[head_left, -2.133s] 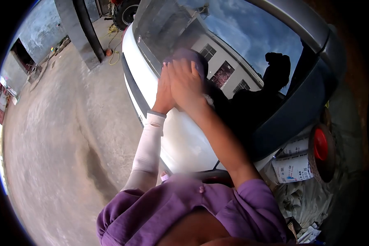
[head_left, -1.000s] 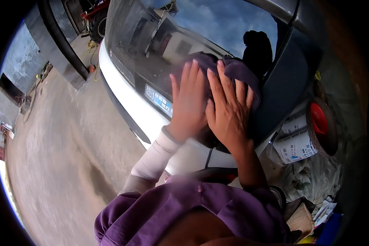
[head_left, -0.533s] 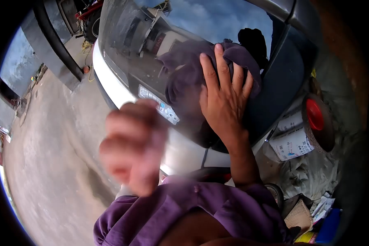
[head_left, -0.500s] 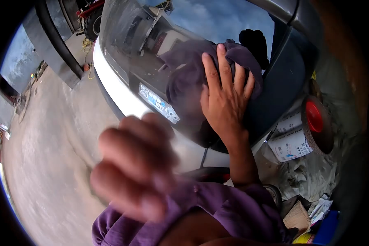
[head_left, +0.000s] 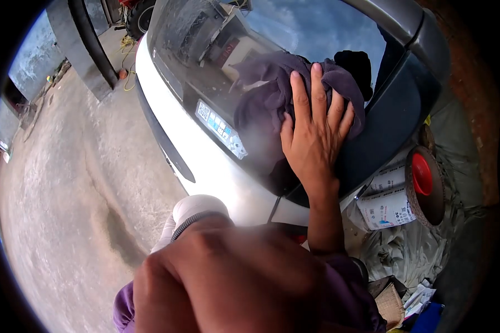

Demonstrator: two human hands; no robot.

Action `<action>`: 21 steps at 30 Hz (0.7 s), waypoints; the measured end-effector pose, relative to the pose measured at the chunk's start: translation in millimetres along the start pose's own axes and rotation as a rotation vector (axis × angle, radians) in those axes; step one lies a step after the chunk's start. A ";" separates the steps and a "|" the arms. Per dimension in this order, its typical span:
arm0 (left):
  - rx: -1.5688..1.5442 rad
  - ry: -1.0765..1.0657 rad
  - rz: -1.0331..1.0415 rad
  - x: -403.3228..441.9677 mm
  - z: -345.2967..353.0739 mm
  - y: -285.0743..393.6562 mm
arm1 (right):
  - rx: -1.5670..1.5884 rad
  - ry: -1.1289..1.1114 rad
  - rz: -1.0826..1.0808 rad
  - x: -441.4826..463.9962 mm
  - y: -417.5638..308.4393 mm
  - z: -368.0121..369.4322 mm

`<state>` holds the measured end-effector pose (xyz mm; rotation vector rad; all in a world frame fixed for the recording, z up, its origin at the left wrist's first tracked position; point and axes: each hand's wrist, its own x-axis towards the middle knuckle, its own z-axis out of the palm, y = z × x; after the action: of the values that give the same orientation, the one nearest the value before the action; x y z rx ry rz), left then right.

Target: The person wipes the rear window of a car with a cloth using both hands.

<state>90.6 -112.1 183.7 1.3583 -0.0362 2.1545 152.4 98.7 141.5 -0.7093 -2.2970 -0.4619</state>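
A bunched dark purple-grey cloth lies against the dark window glass of a white vehicle. My right hand presses on it, palm down, fingers long and spread over the fabric. Very close to the camera, my left hand fills the bottom middle, blurred, with its back and knuckles showing. Its fingers are mostly hidden. Just past it are a dark ridged band and a rounded white shape that I cannot identify.
A sticker with a square code is on the glass's lower left edge. At right, a printed white bucket with a red item stands by crumpled plastic sheeting. A dark post rises from the concrete floor.
My left hand has dropped from mid-view to the bottom, its curled fingers no longer plainly visible. My right hand stays on the cloth. The whole scene has shifted slightly as the camera moved.
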 end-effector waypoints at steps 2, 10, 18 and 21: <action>-0.011 -0.001 -0.007 -1.9 -0.1 0.9 | 0.002 -0.001 -0.004 -1.5 0.4 2.0; -0.034 -0.010 -0.009 -6.3 -1.2 7.4 | -0.041 -0.013 -0.006 -1.0 0.4 0.9; 0.095 0.087 -0.063 1.3 22.0 10.2 | -0.035 -0.019 -0.005 -0.3 -0.2 0.0; 0.126 0.135 -0.023 9.1 29.2 3.5 | -0.042 -0.014 -0.006 -0.2 0.1 0.2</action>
<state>109.9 -120.3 206.3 1.2713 0.1694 2.2565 152.5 98.8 141.2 -0.7284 -2.3089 -0.5102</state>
